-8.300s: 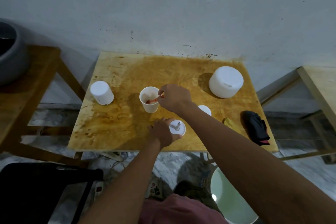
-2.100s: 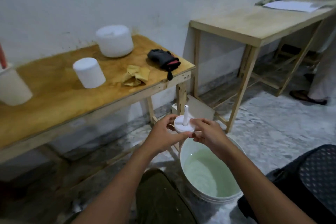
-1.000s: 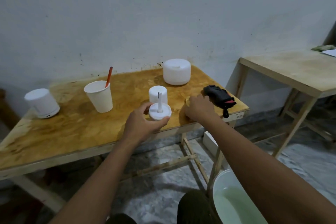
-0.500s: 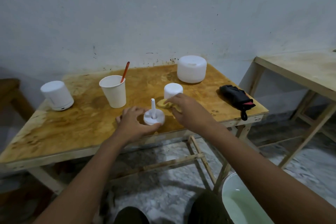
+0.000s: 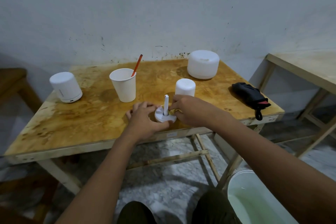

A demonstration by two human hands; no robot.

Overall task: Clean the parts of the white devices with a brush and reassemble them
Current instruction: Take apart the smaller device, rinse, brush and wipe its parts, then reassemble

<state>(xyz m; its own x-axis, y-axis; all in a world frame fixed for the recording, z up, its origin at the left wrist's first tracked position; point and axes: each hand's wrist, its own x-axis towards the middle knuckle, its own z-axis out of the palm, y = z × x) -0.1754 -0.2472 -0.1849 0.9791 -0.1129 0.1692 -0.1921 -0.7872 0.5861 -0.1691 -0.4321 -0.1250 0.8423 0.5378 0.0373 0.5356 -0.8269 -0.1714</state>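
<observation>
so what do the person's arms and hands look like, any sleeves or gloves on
The left arm and right arm are bare right up to the frame edge, with no sleeves in view. The left hand and right hand wear no gloves, and no watch, ring or bracelet shows on either wrist.

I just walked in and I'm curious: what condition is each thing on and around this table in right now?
White disc with stem: upright on the table, held by left hand.
Yellow cloth: bunched in right hand, against the stem.
Paper cup: upright, orange-handled brush inside.
White cap: standing apart, behind the disc.
Bucket: holds liquid.
</observation>
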